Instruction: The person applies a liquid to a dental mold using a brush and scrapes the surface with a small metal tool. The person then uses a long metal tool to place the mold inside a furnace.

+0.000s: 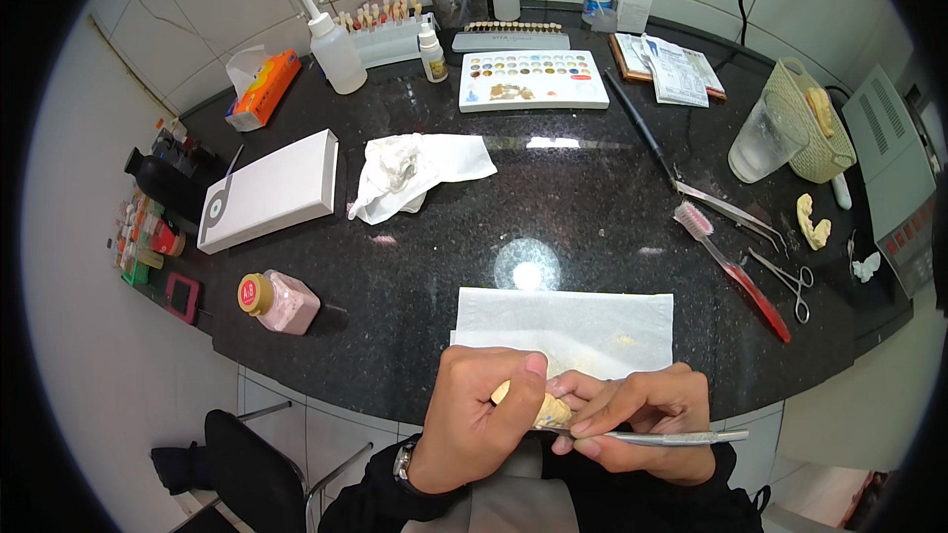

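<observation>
Close to my body, at the table's near edge, my left hand (pixel 479 415) is wrapped round a small yellow plaster dental model (pixel 551 409), its thumb bent over the top. My right hand (pixel 647 415) pinches a slim metal dental instrument (pixel 681 438) like a pen, its handle pointing right. The instrument's tip reaches the model's lower side; its exact shape is too small to make out. The right hand's other fingers lie against the model's far side. Just beyond both hands, a white paper towel (pixel 563 314) lies flat with yellow crumbs on it.
Right: a red toothbrush (pixel 736 276), tweezers (pixel 731 207), scissor-like forceps (pixel 785 281), another plaster piece (pixel 813 222), a plastic cup (pixel 765 143) and a basket (pixel 825 163). Left: a jar of pink powder (pixel 286 304), a white box (pixel 272 192) and crumpled tissue (pixel 405 173). A paint palette (pixel 533 94) sits behind.
</observation>
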The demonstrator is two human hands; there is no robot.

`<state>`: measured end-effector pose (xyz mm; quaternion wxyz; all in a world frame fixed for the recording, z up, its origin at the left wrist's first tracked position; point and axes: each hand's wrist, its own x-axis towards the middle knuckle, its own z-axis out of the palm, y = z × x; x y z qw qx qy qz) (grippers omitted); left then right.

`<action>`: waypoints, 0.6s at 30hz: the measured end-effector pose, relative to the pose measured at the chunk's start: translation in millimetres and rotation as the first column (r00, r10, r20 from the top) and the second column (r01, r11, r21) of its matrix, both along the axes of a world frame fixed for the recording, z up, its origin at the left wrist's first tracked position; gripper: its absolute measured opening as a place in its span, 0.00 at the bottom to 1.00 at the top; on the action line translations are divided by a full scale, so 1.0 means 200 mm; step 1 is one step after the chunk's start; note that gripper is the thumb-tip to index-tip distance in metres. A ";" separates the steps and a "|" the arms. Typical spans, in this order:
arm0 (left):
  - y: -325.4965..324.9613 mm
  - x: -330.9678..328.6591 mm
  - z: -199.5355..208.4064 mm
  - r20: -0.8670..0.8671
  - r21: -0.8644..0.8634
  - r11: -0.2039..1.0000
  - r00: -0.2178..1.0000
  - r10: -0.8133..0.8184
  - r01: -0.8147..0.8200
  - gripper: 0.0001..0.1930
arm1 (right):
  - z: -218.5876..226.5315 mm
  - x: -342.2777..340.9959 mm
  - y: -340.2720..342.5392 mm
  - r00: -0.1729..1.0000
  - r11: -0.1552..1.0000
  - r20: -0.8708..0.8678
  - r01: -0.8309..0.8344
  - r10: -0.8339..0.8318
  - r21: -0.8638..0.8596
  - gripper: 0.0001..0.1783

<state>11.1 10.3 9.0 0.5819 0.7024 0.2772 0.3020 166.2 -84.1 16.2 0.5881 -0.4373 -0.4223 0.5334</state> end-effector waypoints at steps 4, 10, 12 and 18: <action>0.00 0.00 0.00 -0.004 -0.001 1.000 1.000 0.005 -0.005 0.20 | 0.00 0.01 0.00 0.999 0.999 0.024 -0.032 0.032 0.010 0.04; 0.00 0.00 0.01 -0.008 -0.015 1.000 1.000 0.000 0.000 0.21 | -0.03 0.01 -0.01 0.997 0.998 -0.070 -0.029 0.033 0.051 0.03; 0.00 0.00 0.00 0.000 -0.010 1.000 1.000 0.002 -0.002 0.21 | -0.01 0.02 0.00 0.997 0.998 -0.054 -0.046 0.048 0.041 0.03; -0.01 0.00 0.00 0.004 -0.014 1.000 1.000 0.014 -0.014 0.21 | -0.02 0.03 -0.01 0.996 0.996 0.012 -0.090 0.090 0.027 0.03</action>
